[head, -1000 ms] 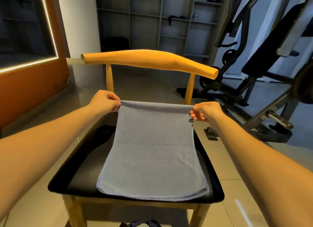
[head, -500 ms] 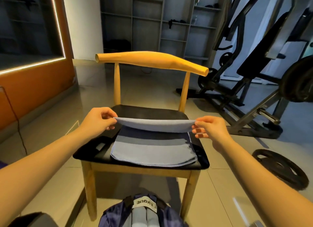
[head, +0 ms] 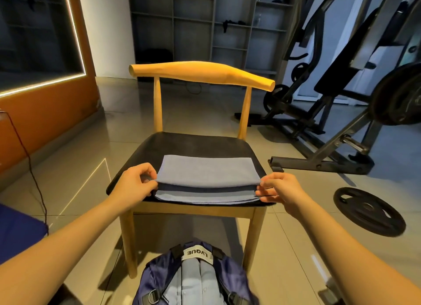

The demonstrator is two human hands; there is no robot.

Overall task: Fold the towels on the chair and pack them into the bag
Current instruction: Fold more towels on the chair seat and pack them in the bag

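Grey towel (head: 206, 170) lies folded on the chair (head: 193, 143) seat, left hand (head: 134, 187) and right hand (head: 281, 191) each pinching a near corner, bag (head: 193, 279) at six o'clock, weight plate (head: 355, 204) at four.

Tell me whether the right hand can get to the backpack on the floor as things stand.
Probably yes. The right hand pinches a corner of the towel at the front edge of the chair, and the backpack stands on the floor just below, with nothing between them.

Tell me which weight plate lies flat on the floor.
The black weight plate right of the chair; the large plate and the small ones are mounted upright.
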